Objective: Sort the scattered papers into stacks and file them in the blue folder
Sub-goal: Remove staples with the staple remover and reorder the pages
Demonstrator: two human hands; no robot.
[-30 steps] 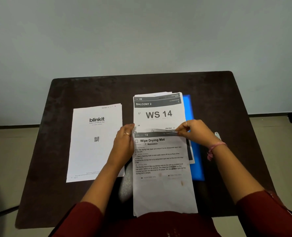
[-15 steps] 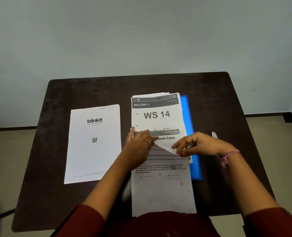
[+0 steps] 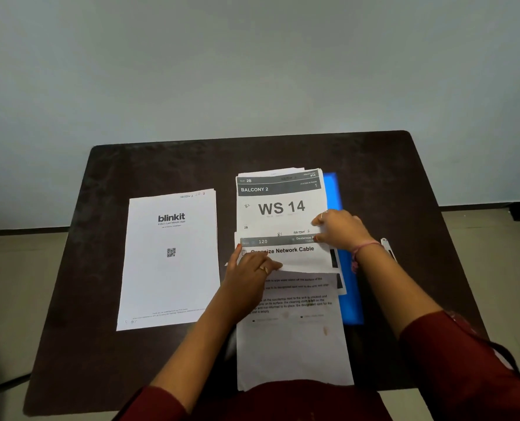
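A stack headed "WS 14" (image 3: 280, 208) lies mid-table over the blue folder (image 3: 353, 299), which shows along the stack's right side. Below it lies a sheet headed "Organize Network Cable" (image 3: 295, 252). The top sheet of printed text (image 3: 293, 344) is folded down toward me and hangs over the table's front edge. My left hand (image 3: 249, 275) rests on that fold, fingers laid flat across it. My right hand (image 3: 340, 229) pinches the upper right corner of the "Organize Network Cable" sheet. A separate stack headed "blinkit" (image 3: 170, 259) lies to the left.
The dark brown table (image 3: 389, 183) stands against a pale wall. A small white pen-like object (image 3: 387, 247) lies just right of my right wrist. Floor shows on both sides of the table.
The top sheet's upper part has been folded down, uncovering the "Organize Network Cable" sheet. My right hand moved back up to that sheet's top right corner; my left hand shifted right onto the fold.
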